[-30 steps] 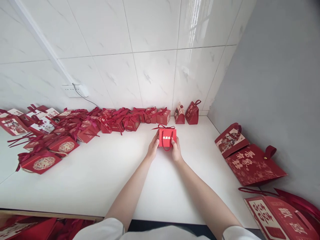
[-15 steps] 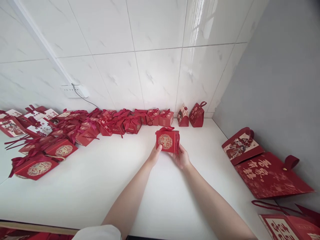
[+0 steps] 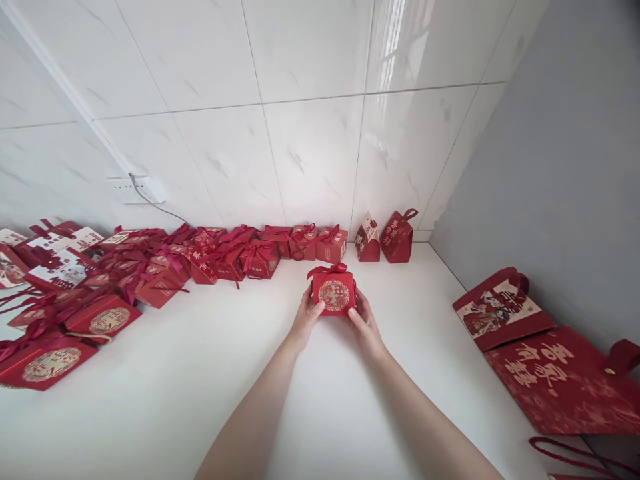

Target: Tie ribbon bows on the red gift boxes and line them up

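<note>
Between my two hands is a small red gift box (image 3: 334, 294) with a round gold emblem on the side facing me and a dark red ribbon bow (image 3: 330, 269) on top. My left hand (image 3: 306, 316) grips its left side, thumb on the front face. On the right side my right hand (image 3: 364, 321) holds it the same way, thumb at the lower front corner. The other fingers of both hands are partly hidden behind the box. Whether its base touches the white table (image 3: 330, 413) I cannot tell.
Along the tiled wall stands a row of red ribboned boxes (image 3: 260, 257), running into a pile (image 3: 107, 319) at left. Two house-shaped boxes (image 3: 397, 237) stand behind my hands. Red gift bags (image 3: 565, 380) lean at the grey right-hand wall. A socket strip (image 3: 135, 191) with a cable is at left.
The box has turned so its emblem side faces me squarely, and it sits slightly lower in view. My right hand has shifted from beneath its corner to its side, with the thumb in front.
</note>
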`<state>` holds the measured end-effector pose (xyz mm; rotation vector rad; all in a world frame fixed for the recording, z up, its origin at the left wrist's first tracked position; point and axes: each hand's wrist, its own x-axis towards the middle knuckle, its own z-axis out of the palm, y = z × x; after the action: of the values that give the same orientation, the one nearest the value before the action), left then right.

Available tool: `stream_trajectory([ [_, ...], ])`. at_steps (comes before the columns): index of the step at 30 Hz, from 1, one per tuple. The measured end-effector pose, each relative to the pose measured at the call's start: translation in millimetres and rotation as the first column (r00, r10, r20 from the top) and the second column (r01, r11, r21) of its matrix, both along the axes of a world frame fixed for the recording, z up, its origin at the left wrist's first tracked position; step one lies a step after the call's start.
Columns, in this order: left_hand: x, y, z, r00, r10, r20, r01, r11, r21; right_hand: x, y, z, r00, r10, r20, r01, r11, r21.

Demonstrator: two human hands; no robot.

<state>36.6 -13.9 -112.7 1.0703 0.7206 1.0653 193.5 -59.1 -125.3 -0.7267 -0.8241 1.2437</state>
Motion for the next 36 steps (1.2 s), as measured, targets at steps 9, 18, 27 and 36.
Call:
stream_trajectory([
  [9, -2.6, 4.1, -4.9, 0.998, -0.067, -0.008, 0.067, 0.998, -0.014, 4.8, 2.1, -0.5, 0.994, -0.005, -0.107, -0.008, 0.992, -0.123],
  [18, 1.0, -0.2, -9.7, 0.984, 0.1, -0.144, -0.096, 0.995, 0.037, 5.0, 4.3, -1.1, 0.983, -0.085, -0.164, 0.057, 0.984, -0.169],
  [27, 0.1, 4.2, -8.4, 0.992, 0.077, -0.097, -0.079, 0.997, -0.013, 5.8, 3.9, -1.7, 0.982, -0.058, -0.177, 0.035, 0.991, -0.132],
  [36, -0.1, 3.0, -3.2, 0.997, 0.081, 0.016, -0.079, 0.993, -0.092, 6.6, 3.8, 1.6, 0.98, -0.035, -0.194, 0.006, 0.989, -0.145],
])
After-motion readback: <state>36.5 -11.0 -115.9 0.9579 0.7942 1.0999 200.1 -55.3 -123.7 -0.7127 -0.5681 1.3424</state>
